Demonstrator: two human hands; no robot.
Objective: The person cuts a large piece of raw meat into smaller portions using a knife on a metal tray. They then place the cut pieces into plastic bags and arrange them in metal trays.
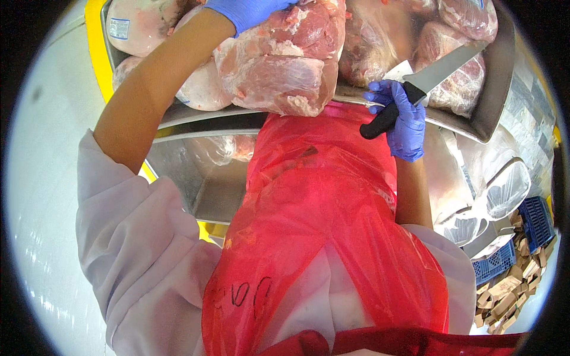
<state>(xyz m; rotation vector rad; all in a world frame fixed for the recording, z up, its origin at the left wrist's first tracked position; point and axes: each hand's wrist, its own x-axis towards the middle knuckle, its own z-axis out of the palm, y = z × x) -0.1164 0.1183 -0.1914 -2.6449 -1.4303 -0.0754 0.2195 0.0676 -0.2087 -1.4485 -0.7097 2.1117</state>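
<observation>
My right hand (406,121), in a blue glove, is closed around the black handle of a knife (442,70). Its broad blade points up and to the right, over the wrapped meat. At the top edge of the view my left hand (249,10), also gloved, rests on or against a large pink piece of raw meat (285,77); its fingers are largely out of the picture. This meat shows no wrapping and hangs slightly over the near rim of a metal tray (499,89). A white slip (399,71) lies just beyond my right hand.
Several plastic-wrapped cuts of meat (208,86) fill the tray around the bare piece. Below sits a second metal bin (222,190) with wrapped meat. Yellow edging (98,47) runs along the left. At right are clear bags (504,184), blue crates (537,222) and cardboard pieces (504,296).
</observation>
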